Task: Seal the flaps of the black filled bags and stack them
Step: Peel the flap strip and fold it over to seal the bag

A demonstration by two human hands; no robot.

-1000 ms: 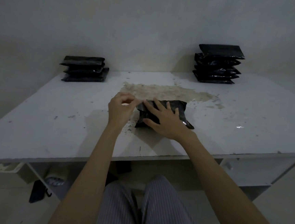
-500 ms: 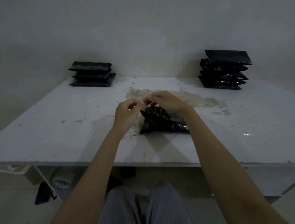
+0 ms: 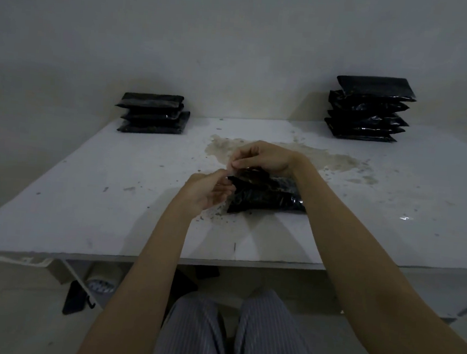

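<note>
Right now both hands meet over the left end of a black filled bag (image 3: 264,195) that lies near the middle of the white worktop (image 3: 112,194). The right hand (image 3: 265,158) comes in from above with its fingers curled, thumb and forefinger pinched together on something small and pale at the bag's open end; what that strip is cannot be told in the dim light. The left hand (image 3: 207,193) is half curled just below it, fingertips drawn together and touching the same spot at the bag's edge. Far left on the worktop sits a low stack of black bags (image 3: 153,113); far right stands a taller stack (image 3: 369,108). A brownish stain (image 3: 332,158) with scattered crumbs spreads behind the hands. No label or writing can be read on any bag.
</note>
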